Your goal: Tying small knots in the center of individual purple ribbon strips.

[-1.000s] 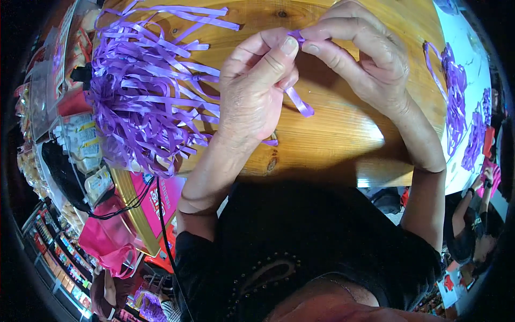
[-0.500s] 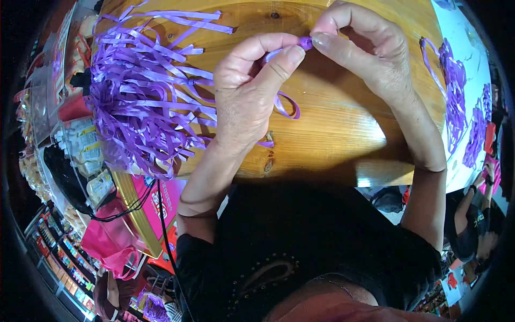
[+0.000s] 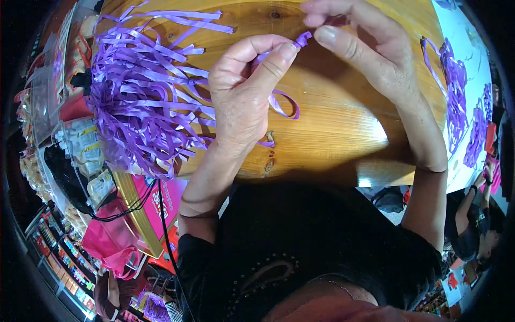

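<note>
My left hand (image 3: 249, 80) pinches a purple ribbon (image 3: 303, 39) between thumb and forefinger. A small knotted end pokes out past the fingertips. The ribbon's loop hangs out below that hand, curving over the wooden table (image 3: 327, 134). My right hand (image 3: 365, 45) is just to the right of the knot, apart from it, thumb and fingers spread with nothing between them. Beside my left hand lies a big heap of purple ribbons (image 3: 139, 102), its loose ends reaching toward my wrist.
More purple ribbon bundles (image 3: 456, 91) lie at the right on a white marbled surface (image 3: 437, 155). Left of the table stand clear plastic containers (image 3: 86, 139), a pink bag (image 3: 110, 241) and a dark cable (image 3: 166, 236). Another person (image 3: 469, 214) works at the far right.
My right hand has let go of the knotted ribbon end and opened, moving slightly away. My left hand has shifted a little left, still pinching the ribbon.
</note>
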### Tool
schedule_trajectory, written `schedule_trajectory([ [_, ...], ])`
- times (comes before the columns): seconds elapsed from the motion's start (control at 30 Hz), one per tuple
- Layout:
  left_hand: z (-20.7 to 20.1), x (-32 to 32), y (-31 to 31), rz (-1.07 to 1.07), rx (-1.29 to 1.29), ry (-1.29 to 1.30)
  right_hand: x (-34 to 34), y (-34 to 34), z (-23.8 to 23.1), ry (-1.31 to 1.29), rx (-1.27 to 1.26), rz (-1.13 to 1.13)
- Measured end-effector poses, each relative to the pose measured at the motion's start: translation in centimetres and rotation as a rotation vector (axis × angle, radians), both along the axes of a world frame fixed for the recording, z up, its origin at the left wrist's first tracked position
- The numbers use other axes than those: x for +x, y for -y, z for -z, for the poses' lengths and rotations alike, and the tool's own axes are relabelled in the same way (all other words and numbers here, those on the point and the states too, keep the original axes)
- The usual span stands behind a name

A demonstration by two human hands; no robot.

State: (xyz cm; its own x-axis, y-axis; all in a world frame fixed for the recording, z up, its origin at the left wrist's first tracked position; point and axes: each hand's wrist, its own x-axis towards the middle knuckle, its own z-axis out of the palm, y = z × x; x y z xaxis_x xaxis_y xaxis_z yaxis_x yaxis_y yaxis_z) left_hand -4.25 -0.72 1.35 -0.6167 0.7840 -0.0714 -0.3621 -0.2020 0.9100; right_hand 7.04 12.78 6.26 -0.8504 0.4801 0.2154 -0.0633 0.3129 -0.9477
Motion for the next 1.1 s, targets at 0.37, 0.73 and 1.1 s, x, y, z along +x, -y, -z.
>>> schedule_trajectory([
  [0.37,0.5,0.4,-0.1,-0.001,-0.002,-0.206,0.5,0.0,-1.7,-0.004,0.924,-0.102],
  [0.73,-0.1,0.5,-0.3,-0.025,-0.013,-0.354,2.7,0.5,-2.8,0.31,0.9,0.047],
  [1.1,-1.9,1.2,1.0,0.225,-0.146,-0.439,2.9,-1.3,0.5,0.018,0.961,-0.122],
])
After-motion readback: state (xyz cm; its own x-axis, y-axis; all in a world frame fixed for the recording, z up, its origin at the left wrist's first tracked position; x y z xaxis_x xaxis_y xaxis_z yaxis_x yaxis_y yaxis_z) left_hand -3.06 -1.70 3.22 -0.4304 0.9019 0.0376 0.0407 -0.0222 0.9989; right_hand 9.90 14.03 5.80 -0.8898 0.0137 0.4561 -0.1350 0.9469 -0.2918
